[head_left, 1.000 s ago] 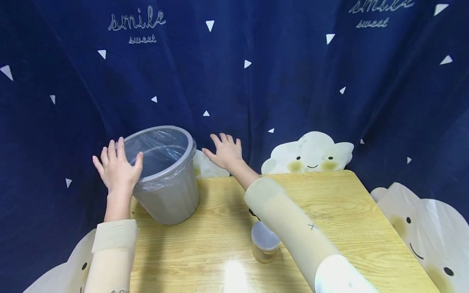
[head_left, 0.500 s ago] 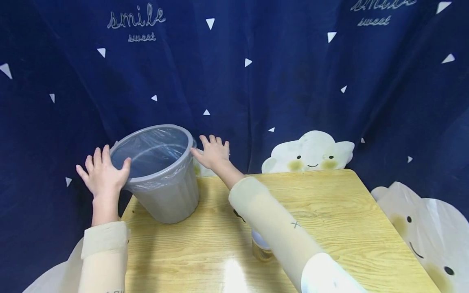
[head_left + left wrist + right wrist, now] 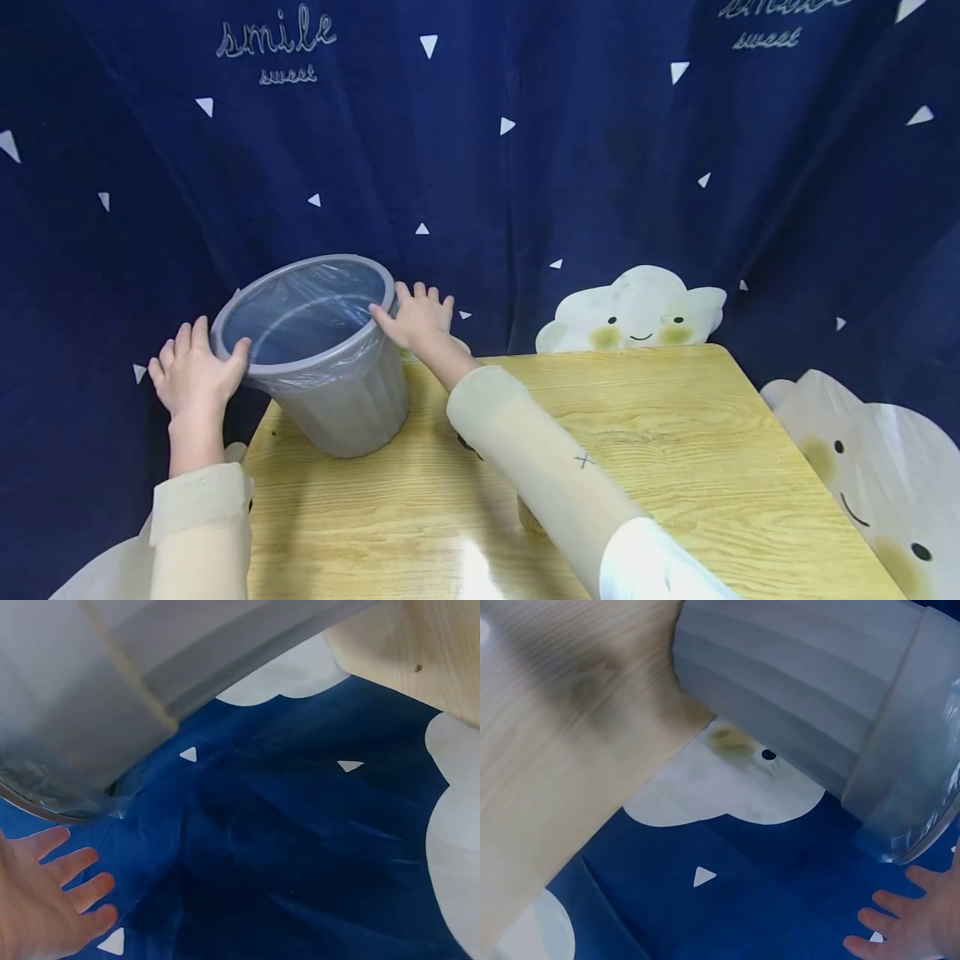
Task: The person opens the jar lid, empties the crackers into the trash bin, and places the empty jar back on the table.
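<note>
A grey trash bin [image 3: 345, 408] lined with a clear plastic bag [image 3: 300, 379] stands at the back left corner of the table, its wide mouth facing up. My left hand [image 3: 193, 375] is spread at the bin's left side, thumb right at the rim. On the opposite side, my right hand [image 3: 422, 321] has its fingers extended, and its thumb overlaps the rim in the head view. Both wrist views show the fingers, of the left hand [image 3: 56, 892] and of the right hand [image 3: 911, 919], straight and just beyond the bagged rim. Neither hand grips anything.
The wooden table [image 3: 660, 442] has a back edge against a dark blue curtain [image 3: 480, 167] with white triangles and clouds. Under my right sleeve [image 3: 540, 467], a small jar [image 3: 528, 517] shows only its side. A dark object [image 3: 469, 447] peeks out beside the sleeve.
My left hand has moved left and down along the bin's left side. My right hand has come left to the rim, its sleeve now covering most of the jar. The bin stays put.
</note>
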`<action>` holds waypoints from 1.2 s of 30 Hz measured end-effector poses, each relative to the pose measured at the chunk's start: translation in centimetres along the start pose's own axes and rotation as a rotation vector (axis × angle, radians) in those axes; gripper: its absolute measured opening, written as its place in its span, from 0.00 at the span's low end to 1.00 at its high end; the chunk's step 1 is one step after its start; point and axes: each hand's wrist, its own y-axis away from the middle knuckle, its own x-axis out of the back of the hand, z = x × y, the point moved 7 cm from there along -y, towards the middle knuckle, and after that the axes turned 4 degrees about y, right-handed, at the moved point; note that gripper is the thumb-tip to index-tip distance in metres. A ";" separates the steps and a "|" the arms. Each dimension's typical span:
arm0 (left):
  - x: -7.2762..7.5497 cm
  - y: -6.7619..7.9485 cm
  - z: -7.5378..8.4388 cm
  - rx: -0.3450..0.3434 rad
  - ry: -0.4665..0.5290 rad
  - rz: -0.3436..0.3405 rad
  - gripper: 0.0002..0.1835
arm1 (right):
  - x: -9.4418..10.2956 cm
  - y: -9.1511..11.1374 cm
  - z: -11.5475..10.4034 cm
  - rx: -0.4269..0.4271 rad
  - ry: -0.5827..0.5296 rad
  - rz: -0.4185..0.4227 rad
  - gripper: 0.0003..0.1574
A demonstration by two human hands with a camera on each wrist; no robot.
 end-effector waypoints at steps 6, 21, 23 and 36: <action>-0.2 0.1 -0.8 0.007 0.014 0.003 0.41 | -0.3 0.0 -0.8 -0.024 0.001 -0.013 0.48; -0.6 -0.1 -1.6 -0.008 0.045 -0.049 0.41 | -1.0 0.1 -1.6 -0.085 0.015 -0.043 0.54; -0.6 -0.3 -1.8 -0.010 0.042 -0.059 0.40 | -1.0 0.0 -1.6 -0.091 0.001 -0.046 0.54; -1.3 -0.6 -1.8 -0.021 0.041 -0.149 0.40 | -1.0 -0.4 -1.3 -0.091 -0.005 -0.074 0.55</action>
